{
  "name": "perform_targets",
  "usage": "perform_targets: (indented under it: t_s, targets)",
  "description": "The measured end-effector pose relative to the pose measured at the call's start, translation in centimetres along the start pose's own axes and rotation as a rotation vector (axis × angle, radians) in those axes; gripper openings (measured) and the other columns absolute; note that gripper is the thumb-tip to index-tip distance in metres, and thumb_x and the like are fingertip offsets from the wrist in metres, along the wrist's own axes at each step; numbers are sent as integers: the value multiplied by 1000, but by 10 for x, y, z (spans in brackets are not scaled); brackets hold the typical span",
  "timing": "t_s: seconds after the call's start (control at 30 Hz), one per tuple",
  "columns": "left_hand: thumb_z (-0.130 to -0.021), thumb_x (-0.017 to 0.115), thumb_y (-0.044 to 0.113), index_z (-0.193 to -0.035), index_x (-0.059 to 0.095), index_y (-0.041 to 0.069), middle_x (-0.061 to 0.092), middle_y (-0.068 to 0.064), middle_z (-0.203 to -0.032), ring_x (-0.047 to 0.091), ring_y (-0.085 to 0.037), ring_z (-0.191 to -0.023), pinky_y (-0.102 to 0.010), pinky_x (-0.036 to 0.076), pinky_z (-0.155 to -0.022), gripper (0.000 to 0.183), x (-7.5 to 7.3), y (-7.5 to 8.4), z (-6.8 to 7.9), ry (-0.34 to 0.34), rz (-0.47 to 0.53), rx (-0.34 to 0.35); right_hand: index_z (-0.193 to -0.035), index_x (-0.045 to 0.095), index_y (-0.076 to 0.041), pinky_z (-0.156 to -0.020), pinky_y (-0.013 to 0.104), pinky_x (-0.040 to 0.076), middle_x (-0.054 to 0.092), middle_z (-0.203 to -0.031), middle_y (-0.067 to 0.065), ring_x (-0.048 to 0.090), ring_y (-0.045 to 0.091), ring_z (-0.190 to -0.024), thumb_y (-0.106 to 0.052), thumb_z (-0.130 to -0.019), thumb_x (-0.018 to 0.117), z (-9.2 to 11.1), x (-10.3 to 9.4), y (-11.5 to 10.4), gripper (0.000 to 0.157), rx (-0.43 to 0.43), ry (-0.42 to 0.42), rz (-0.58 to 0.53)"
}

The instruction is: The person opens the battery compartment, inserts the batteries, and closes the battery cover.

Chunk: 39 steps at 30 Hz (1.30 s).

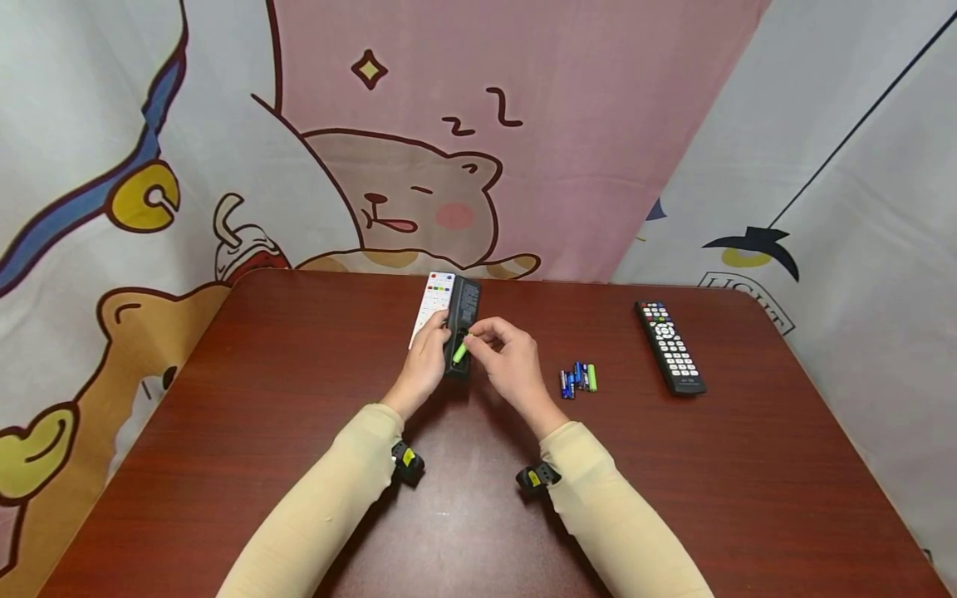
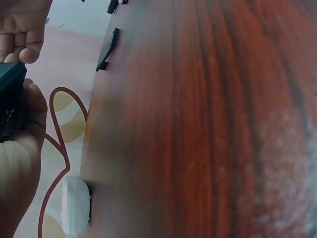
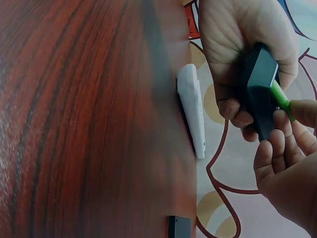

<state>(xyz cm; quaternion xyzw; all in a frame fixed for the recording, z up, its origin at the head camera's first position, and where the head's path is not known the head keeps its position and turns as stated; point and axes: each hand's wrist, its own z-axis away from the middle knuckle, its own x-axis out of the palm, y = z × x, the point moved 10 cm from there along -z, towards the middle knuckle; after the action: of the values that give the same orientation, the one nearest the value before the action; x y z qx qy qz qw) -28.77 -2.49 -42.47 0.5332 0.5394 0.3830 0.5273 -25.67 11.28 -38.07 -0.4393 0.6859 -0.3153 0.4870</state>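
Observation:
My left hand (image 1: 426, 365) grips a black remote (image 1: 467, 301) with its back turned up, close over the table. A green battery (image 1: 459, 353) lies slanted at the remote's battery compartment. My right hand (image 1: 514, 365) pinches the battery's far end between thumb and fingertips. In the right wrist view, the left fingers wrap around the black remote (image 3: 260, 82), and the green battery (image 3: 282, 99) juts from its back under the right thumb. A white remote (image 1: 435, 295) lies on the table just left of the black one, partly covered by the left hand.
Several loose blue batteries (image 1: 570, 384) and another green battery (image 1: 592, 378) lie right of my right hand. Farther right is a second black remote (image 1: 670, 349), buttons up. A thin black piece (image 2: 107, 50) rests on the table in the left wrist view. A printed curtain (image 1: 568, 149) hangs behind.

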Motion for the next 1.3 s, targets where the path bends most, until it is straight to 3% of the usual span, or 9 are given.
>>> perform_targets:
  t_s: [0.43, 0.77, 1.03, 1.3]
  targets:
    - [-99, 33, 8, -137, 58, 2, 66, -23, -117, 59, -32, -104, -34, 47, -88, 46, 3, 2, 2, -11, 0, 14, -101, 77, -4, -69, 27, 50, 75, -88, 10, 67, 23, -78, -11, -91, 76, 1, 1, -8, 12, -62, 18, 62]
    - [-99, 33, 5, -136, 58, -1, 65, -24, -115, 58, -31, -100, -32, 46, -83, 45, 3, 5, 2, 8, -8, 29, -104, 80, -4, -75, 40, 53, 75, -94, 11, 67, 24, -84, -9, -90, 77, 3, 1, -13, 14, -109, 44, 100]
    - [-97, 33, 6, -133, 60, 1, 65, -22, -107, 57, -28, -95, -31, 45, -81, 45, 1, 7, 0, 47, -45, 42, -104, 82, -5, -70, 31, 51, 73, -90, 8, 68, 21, -81, -8, -89, 79, 5, 1, -17, 16, -168, 84, 125]
    - [-96, 33, 6, -133, 60, 0, 64, -21, -107, 56, -27, -92, -29, 45, -76, 46, 1, 9, 3, 62, -19, 45, -103, 82, -3, -71, 34, 53, 72, -88, 10, 69, 24, -82, -5, -88, 79, 9, 2, -20, 16, -180, 104, 110]
